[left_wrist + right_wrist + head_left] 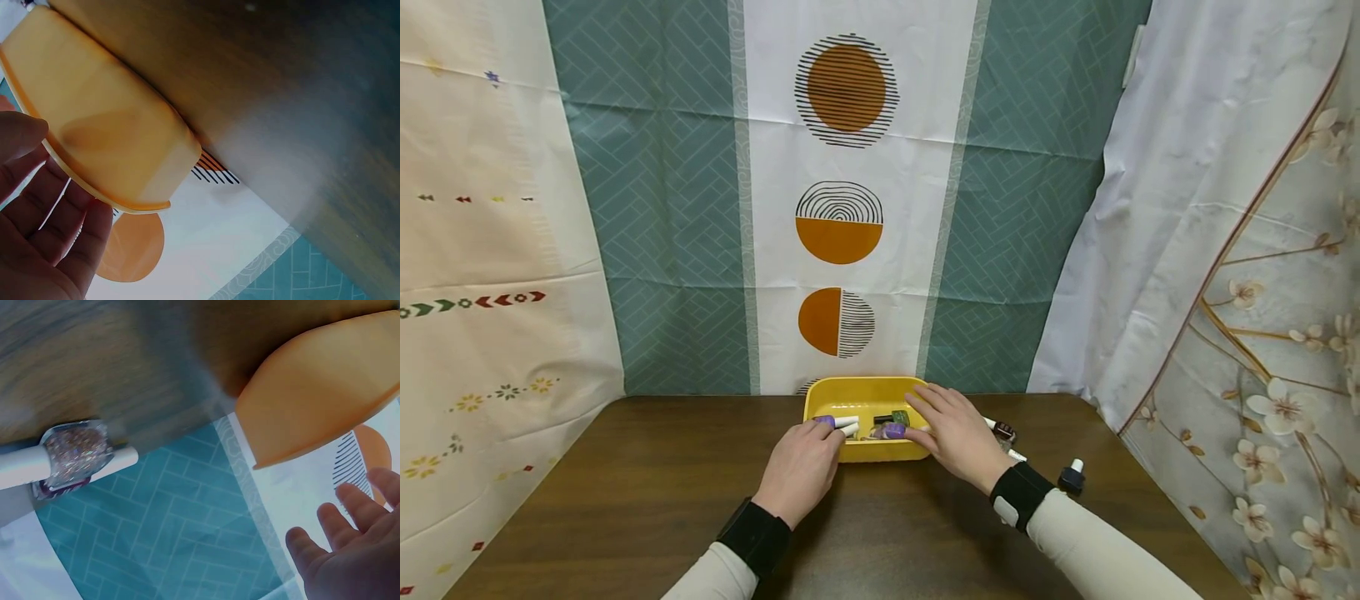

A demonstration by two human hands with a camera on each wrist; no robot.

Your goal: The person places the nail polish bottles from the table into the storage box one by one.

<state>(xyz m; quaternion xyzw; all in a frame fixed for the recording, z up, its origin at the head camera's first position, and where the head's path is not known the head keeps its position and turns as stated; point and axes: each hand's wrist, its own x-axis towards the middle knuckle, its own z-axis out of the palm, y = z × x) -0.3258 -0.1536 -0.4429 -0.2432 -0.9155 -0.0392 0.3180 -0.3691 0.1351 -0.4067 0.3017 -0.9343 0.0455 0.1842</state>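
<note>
A yellow tray [880,452] stands at the table's far edge, holding several nail polish bottles. Among them are a purple bottle [825,420] beside white caps, another purple one [895,430] and a green one [900,417]. My left hand [801,468] reaches over the tray's front left rim, its thumb [28,134] at the rim and other fingers partly hidden behind it; I cannot tell whether it pinches anything there. Over the right end, my right hand [958,437] has its fingers extended and spread, the thumb right by the second purple bottle.
Right of the tray lie more nail polish bottles: a dark-capped one [1002,431], a glittery one [78,453] with a white cap, and a dark blue one [1071,479] nearer me. The brown table [625,500] ends at a patterned curtain [842,167] behind.
</note>
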